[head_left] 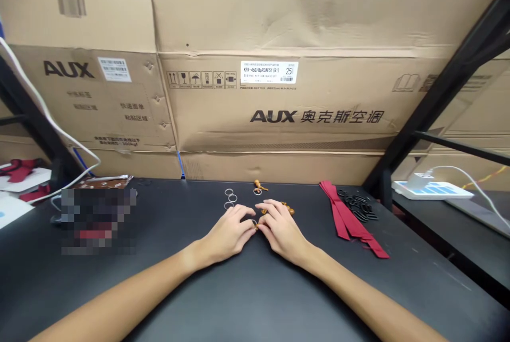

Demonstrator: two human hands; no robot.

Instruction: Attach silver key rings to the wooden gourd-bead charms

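Note:
Both hands meet over the black table, fingertips almost touching. My left hand is closed in a pinch on a metal split ring. Fingers of my right hand pinch a small yellow-brown charm at that ring; most of it is hidden. Just beyond them lies a gourd-shaped wooden charm with a cord and a metal ring. Several loose split rings lie beyond my left hand. More yellow-brown charms are partly covered by my right hand.
Red fabric strips and a pile of black clips lie to the right. A blurred-out dark item is at the left. Large cardboard boxes stand behind the table. A white power strip is at far right.

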